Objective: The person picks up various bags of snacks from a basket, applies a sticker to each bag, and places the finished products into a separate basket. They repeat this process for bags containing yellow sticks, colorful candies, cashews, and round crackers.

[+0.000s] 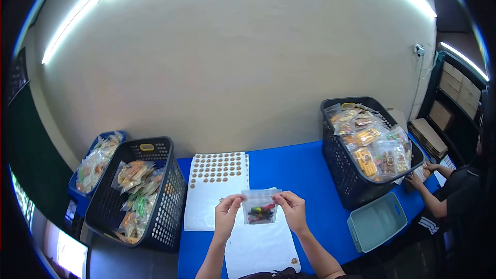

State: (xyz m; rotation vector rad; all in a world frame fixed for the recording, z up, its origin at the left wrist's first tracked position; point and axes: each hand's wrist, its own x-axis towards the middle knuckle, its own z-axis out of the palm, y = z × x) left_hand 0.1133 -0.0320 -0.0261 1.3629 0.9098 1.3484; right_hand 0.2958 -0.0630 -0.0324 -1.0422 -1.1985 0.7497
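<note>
Between both hands, above the table, hangs a small clear plastic pouch [260,213] with dark, green, yellow and red pieces inside; I cannot make out what they are. My left hand [226,214] pinches its upper left corner, and my right hand [293,212] pinches the upper right one. Below lies a mostly bare white sheet [261,253] with one round brown sticker [294,261] near its lower right corner. Beside my left hand is a stack of white sticker sheets [202,209], the top one bearing rows of round brown stickers.
A blue-covered table [294,170] carries everything. At left stand a dark crate [175,196] of filled pouches and a blue basket [77,194]. A heaped dark crate [338,175] stands right, beside a grey-green tray [380,225]. Another person [462,191] works at the far right.
</note>
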